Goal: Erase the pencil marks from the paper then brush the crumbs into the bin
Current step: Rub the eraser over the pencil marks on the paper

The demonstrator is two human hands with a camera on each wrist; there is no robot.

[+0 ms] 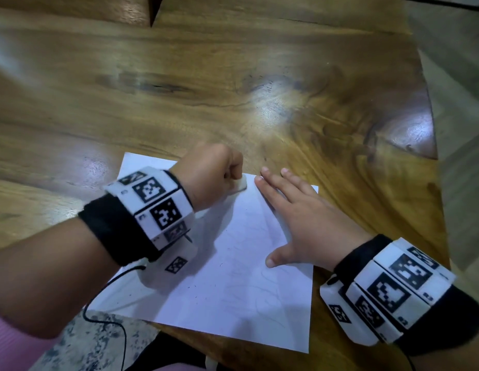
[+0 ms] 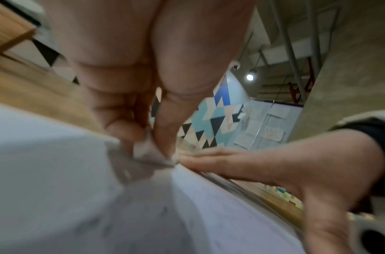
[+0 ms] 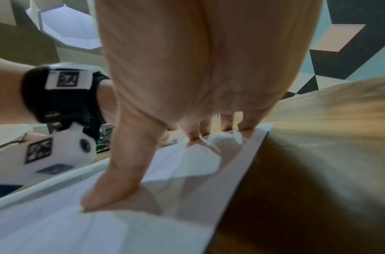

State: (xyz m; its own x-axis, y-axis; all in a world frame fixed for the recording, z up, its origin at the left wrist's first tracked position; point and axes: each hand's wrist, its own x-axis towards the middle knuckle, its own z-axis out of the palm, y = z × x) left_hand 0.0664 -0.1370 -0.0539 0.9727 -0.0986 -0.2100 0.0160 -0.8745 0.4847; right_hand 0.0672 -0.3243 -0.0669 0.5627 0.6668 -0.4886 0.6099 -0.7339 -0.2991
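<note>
Left grip (image 1: 211, 175) fisted round half-hidden eraser (image 1: 237, 186); right grip (image 1: 300, 218) flat on paper (image 1: 233, 290) (marks faint)

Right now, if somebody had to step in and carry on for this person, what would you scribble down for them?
Left hand grips the white eraser and presses it on the far edge of the paper.
Right hand lies flat, fingers spread, pinning the paper's right side to the wooden table.
Done: erasing under way; dark crumbs lie scattered on the sheet.
Left: faint pencil lines remain mid-sheet; erase them, then brush crumbs into the bin, which is not in view.
</note>
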